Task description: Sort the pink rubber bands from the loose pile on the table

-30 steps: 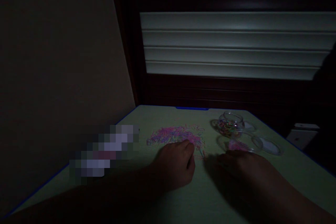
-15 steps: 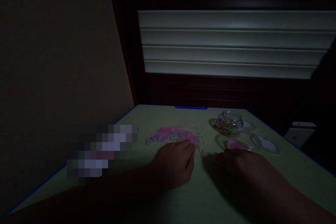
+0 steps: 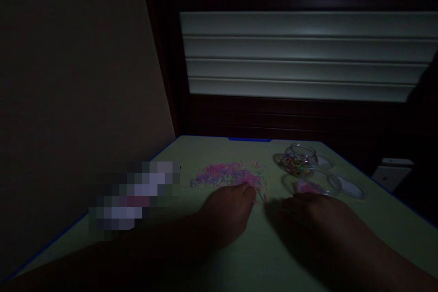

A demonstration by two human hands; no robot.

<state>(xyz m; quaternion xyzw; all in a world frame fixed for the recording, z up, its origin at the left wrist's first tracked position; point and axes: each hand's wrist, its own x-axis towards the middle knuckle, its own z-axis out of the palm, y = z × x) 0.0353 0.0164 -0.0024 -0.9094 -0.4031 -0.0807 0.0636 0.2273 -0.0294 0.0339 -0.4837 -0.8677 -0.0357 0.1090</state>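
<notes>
In the head view, our hands barely shift over half a second, so work stays at the near edge of the rubber bands [image 3: 226, 174] on the table [image 3: 205, 148]. Our left hand [image 3: 228, 212] curls there; our right hand [image 3: 313, 212] bends by the nearer jar [image 3: 316, 183]. We cannot tell whether either grips anything.

Gap between hands [image 3: 229, 213] [image 3: 316, 214], jars [image 3: 298, 162] [image 3: 316, 183] rightward

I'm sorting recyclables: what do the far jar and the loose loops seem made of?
The far jar looks clear and glossy, plastic or glass: its contents show through and it catches highlights. The loose loops look like rubber or silicone, being thin and curled; it's too dim to judge their finish.
</notes>
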